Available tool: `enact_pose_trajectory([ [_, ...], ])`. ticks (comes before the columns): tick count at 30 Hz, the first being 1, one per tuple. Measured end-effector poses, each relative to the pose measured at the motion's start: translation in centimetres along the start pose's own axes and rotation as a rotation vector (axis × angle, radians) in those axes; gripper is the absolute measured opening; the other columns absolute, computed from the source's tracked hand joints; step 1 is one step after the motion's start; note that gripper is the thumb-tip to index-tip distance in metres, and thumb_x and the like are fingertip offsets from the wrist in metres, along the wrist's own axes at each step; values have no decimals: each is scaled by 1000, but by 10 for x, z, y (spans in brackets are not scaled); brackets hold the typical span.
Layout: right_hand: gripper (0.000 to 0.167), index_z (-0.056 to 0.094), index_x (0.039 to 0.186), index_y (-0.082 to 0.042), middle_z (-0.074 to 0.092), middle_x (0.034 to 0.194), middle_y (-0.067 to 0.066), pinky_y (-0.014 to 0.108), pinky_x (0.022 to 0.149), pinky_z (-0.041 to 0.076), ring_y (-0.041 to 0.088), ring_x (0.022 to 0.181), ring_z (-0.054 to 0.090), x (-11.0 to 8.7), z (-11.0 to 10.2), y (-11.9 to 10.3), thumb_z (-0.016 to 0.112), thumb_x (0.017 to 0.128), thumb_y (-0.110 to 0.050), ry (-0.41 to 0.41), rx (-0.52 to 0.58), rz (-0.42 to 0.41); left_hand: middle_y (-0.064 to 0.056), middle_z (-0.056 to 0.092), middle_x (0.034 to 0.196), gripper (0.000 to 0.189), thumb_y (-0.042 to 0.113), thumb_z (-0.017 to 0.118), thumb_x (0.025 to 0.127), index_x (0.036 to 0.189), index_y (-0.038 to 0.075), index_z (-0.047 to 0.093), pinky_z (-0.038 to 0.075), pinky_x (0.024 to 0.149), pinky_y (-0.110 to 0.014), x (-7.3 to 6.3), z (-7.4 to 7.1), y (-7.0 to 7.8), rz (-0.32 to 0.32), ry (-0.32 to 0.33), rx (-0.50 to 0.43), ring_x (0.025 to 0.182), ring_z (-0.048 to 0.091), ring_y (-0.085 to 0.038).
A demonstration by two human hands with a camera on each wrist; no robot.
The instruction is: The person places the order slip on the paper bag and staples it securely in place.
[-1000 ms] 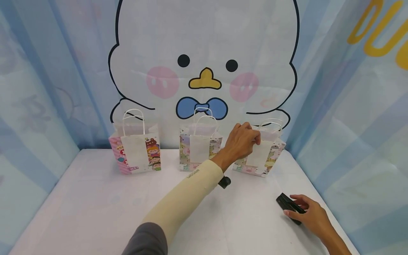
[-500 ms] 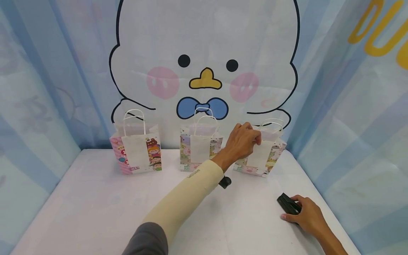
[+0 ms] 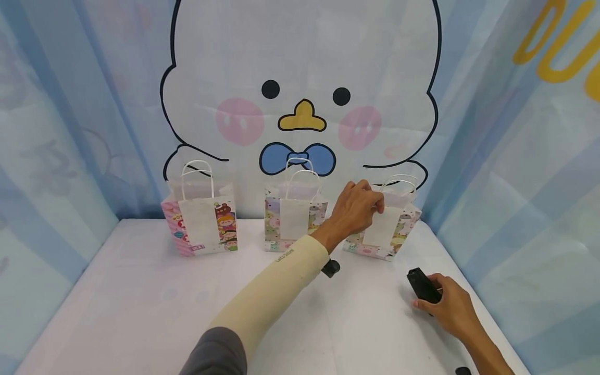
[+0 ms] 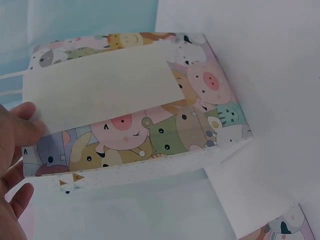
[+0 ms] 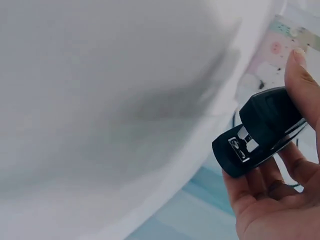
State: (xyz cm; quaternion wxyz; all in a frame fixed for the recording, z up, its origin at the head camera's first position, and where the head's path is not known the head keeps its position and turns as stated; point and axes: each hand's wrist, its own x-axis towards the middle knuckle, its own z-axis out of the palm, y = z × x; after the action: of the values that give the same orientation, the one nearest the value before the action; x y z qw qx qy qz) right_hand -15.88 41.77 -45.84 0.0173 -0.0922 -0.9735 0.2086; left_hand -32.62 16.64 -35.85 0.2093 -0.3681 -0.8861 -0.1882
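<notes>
In the head view my left hand (image 3: 357,208) pinches the top edge of the rightmost paper gift bag (image 3: 380,227), thumb on its near face. The left wrist view shows this bag's animal print and blank cream panel (image 4: 100,87), with the thumb (image 4: 27,122) over the panel's end. At the right side of the table, my right hand (image 3: 453,307) grips a black stapler (image 3: 423,285) between thumb and fingers. The right wrist view has the stapler (image 5: 270,117) in the hand, its metal jaw end facing the camera and a shadow on the white tabletop beyond.
Two more handled paper bags stand along the back: a pink-sided one (image 3: 201,226) at left and an animal-print one (image 3: 294,221) in the middle. A printed curtain (image 3: 304,62) encloses the white table (image 3: 140,312). My left sleeve (image 3: 272,291) crosses its middle.
My right hand has closed round the stapler, raised it off the table and tipped its front end upward and away. The left hand and the bags have stayed put.
</notes>
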Motion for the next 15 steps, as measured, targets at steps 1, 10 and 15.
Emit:
enact_pose_trajectory([
  [1,87,53,141,5,63,126,31,61,91,54,40,107,62,0,-1,-4,92,81,-45,19,10,-10,14,74,95,12,21,69,104,100,29,78,40,96,-27,0,0,0,1,0,1,108,55,-9],
  [10,80,52,142,5,67,127,32,63,94,58,44,110,65,4,-16,-34,91,85,-35,131,101,-85,14,75,95,13,22,68,104,99,29,78,40,96,-28,0,1,1,2,-1,2,109,55,-9],
  [15,78,53,142,1,68,128,29,66,97,56,45,114,64,9,-25,-51,91,85,-35,166,168,-95,14,75,95,14,22,68,105,100,29,78,41,98,-28,0,1,1,-1,-4,3,109,55,-9],
])
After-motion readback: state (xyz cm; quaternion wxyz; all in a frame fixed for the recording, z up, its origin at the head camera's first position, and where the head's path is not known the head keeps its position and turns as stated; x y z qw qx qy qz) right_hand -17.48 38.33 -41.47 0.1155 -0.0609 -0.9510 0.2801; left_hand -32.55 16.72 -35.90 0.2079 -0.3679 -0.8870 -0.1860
